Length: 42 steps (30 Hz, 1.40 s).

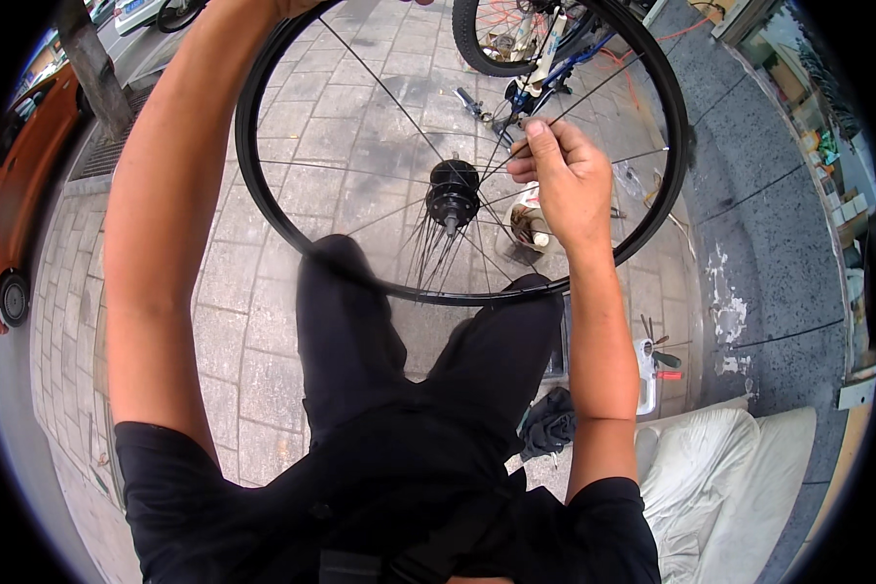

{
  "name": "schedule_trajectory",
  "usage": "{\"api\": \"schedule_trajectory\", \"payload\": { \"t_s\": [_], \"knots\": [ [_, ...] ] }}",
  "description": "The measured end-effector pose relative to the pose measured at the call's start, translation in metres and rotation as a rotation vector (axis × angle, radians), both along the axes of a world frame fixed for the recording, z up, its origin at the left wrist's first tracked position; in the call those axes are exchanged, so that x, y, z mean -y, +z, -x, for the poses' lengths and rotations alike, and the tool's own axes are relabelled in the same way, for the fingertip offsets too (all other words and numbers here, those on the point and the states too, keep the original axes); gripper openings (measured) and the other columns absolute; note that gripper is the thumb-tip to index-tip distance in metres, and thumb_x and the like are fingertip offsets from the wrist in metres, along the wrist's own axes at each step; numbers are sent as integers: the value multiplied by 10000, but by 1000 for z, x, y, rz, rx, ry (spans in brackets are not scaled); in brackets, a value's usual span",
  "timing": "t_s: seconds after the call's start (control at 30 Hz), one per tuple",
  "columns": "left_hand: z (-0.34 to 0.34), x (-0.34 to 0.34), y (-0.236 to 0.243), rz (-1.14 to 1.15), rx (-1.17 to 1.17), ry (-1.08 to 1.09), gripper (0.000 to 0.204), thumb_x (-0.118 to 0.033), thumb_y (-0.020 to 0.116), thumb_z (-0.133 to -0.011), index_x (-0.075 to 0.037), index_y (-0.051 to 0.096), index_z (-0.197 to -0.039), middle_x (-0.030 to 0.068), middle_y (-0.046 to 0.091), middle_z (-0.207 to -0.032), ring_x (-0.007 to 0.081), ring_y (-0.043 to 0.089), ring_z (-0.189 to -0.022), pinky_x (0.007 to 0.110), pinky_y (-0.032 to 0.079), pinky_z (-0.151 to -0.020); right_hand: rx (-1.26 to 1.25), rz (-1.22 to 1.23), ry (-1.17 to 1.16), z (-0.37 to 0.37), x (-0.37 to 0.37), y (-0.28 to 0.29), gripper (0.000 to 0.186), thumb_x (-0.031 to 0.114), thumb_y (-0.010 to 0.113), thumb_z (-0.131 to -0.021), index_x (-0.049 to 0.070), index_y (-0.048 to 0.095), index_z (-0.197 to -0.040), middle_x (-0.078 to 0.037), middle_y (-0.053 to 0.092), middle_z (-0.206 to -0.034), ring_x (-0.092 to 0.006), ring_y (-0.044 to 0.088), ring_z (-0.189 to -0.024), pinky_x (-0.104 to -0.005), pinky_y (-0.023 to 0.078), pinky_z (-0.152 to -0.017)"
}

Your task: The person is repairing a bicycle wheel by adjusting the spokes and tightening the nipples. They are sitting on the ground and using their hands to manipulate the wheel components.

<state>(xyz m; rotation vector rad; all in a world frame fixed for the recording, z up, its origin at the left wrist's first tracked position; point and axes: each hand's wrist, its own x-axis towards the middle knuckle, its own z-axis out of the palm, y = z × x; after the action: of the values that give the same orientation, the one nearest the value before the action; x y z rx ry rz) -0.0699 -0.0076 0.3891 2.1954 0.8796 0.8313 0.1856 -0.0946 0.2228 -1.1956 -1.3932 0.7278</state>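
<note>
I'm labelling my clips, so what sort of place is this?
Probably a roadside sidewalk: there are paving blocks underfoot, and an orange car is on the road at the left.

No lettering or numbers can be read anywhere.

The left hand [297, 6], partly cut off by the upper edge, is at a black wheel [679, 107]; the right hand [572, 180] pinches a spoke [594, 90]. Other spokes hang around the hub [454, 193]. Beyond, a bicycle [547, 51] shows.
</note>
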Motion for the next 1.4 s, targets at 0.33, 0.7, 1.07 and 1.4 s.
{"api": "schedule_trajectory", "payload": {
  "t_s": [0.33, 0.7, 1.07, 1.4],
  "knots": [
    [5, -16, -4, 26, -14, -47, 411, -231, 603, -1082, -94, 604, -1469, 11, 680, -1142, 110, 637, -873, 301, 553, -819, -37, -40, 29, 0, -6, -15, 349, 278, 597, -1096, -56, 697, -1072, -82, 717, -887, -126, 692, -771, -274, 577, -704],
    [7, -7, -4, -72, -64, -46, 547, -39, 716, -957, -86, 582, -1486, -14, 655, -1155, 112, 586, -1052, 281, 493, -962, -72, -70, 30, 4, -5, -17, 334, 256, 568, -1108, -57, 680, -1082, -68, 690, -850, -124, 677, -732, -274, 567, -683],
    [5, -21, -6, -156, -117, -60, 562, -14, 723, -928, -73, 585, -1470, -1, 656, -1175, 121, 589, -1077, 292, 491, -991, -71, -57, 9, 4, 0, -15, 334, 259, 551, -1113, -53, 672, -1104, -63, 674, -839, -120, 674, -713, -273, 559, -666],
    [7, -34, -16, -124, -43, -96, 628, -95, 757, -946, -119, 542, -1536, 17, 706, -1266, 111, 615, -1140, 274, 485, -1048, -33, -29, -19, 0, 7, -10, 325, 246, 533, -1121, -52, 660, -1108, -72, 669, -873, -140, 683, -718, -284, 583, -675]
  ]
}}
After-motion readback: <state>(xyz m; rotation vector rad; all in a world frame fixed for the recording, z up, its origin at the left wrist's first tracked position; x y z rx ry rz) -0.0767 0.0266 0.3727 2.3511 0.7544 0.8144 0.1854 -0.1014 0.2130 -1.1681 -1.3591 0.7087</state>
